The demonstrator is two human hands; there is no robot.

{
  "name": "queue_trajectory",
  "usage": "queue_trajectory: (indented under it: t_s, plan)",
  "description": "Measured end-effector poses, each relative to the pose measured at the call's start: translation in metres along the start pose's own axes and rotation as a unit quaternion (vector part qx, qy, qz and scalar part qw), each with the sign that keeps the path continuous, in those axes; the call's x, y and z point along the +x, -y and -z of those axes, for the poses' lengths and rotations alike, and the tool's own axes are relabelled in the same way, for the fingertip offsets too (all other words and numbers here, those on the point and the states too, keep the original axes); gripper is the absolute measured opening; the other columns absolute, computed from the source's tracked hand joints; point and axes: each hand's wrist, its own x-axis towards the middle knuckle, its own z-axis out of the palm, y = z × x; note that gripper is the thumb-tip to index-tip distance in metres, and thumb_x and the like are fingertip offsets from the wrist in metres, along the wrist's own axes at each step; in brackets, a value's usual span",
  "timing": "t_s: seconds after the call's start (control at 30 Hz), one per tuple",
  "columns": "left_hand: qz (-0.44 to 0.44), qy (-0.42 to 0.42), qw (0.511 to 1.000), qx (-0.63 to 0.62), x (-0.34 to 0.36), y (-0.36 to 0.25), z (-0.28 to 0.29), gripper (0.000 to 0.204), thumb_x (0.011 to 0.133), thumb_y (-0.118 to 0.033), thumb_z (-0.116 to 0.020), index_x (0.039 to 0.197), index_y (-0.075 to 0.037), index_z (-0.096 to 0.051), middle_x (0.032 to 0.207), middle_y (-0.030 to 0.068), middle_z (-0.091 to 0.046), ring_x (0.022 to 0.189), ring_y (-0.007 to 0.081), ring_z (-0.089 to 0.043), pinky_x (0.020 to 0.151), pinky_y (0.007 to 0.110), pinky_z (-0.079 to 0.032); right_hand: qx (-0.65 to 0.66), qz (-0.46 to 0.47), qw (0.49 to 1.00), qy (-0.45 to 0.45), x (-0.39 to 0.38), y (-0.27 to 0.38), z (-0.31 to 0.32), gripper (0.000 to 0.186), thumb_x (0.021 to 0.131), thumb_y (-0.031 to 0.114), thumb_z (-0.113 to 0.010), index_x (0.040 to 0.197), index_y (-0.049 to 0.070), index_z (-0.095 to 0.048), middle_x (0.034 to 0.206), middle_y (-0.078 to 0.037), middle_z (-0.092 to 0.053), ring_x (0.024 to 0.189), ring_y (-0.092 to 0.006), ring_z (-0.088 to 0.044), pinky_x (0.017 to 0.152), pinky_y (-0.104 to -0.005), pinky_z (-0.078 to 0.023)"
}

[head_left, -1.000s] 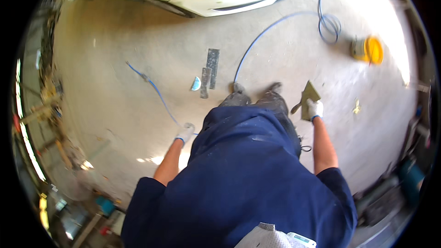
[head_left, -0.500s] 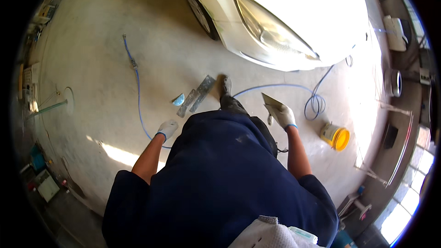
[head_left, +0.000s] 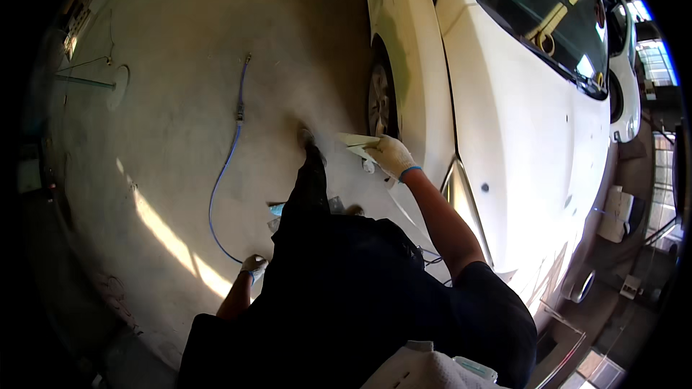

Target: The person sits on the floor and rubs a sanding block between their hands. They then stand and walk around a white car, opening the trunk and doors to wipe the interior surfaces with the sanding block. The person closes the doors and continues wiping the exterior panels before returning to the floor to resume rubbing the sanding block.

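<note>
My right hand (head_left: pixel 389 154), in a white glove with blue cuff, grips a pale flat plate-like tool (head_left: pixel 352 142) beside the front fender of a white car (head_left: pixel 409 86), close to its wheel (head_left: pixel 378 98). The fender has greenish-grey patches. My gloved left hand (head_left: pixel 254 265) hangs low at my side, fingers curled, by a blue hose (head_left: pixel 215 187) lying on the floor; whether it holds anything is unclear. A light-blue item (head_left: pixel 276 209) and grey flat strips (head_left: pixel 336 203) lie partly hidden behind my leg.
The car's windscreen (head_left: pixel 537 11) and hood are to my right, with another white vehicle (head_left: pixel 623 101) beyond. Boxy items (head_left: pixel 616 212) stand farther right. A green pole on a round base (head_left: pixel 117 88) is at the upper left of the concrete floor (head_left: pixel 158 137).
I have stepped and turned toward the car's side, so it now fills the right half of view. My right hand with the tool has risen toward the fender. The yellow bucket is out of sight.
</note>
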Motion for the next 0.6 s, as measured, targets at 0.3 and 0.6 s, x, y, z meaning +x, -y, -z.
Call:
queue_trajectory:
  t_s: [0.3,0.6]
  plan:
    - [-0.04,-0.02,0.998,-0.05,0.164,-0.16,0.268,0.042,0.085,-0.042,-0.066,0.111,-0.01,-0.071,0.116,0.0223,-0.07,0.114,0.04,-0.064,0.097,0.048,-0.051,-0.002,-0.02,0.99,0.137,0.31,0.138,0.087,0.028,0.09,0.026,-0.065,0.09,-0.002,-0.067,0.091,-0.02,-0.066,0.089,-0.0373,-0.066,0.079,-0.0435,-0.052]
    - [-0.193,-0.055,0.956,-0.214,0.336,-0.479,0.64,0.042,0.092,-0.03,-0.064,0.125,-0.003,-0.064,0.118,0.015,-0.071,0.104,0.0256,-0.067,0.089,0.037,-0.052,0.187,0.025,0.982,0.014,0.586,0.207,0.19,0.027,0.092,0.02,-0.063,0.107,0.001,-0.074,0.101,-0.017,-0.064,0.092,-0.0327,-0.066,0.083,-0.0399,-0.052]
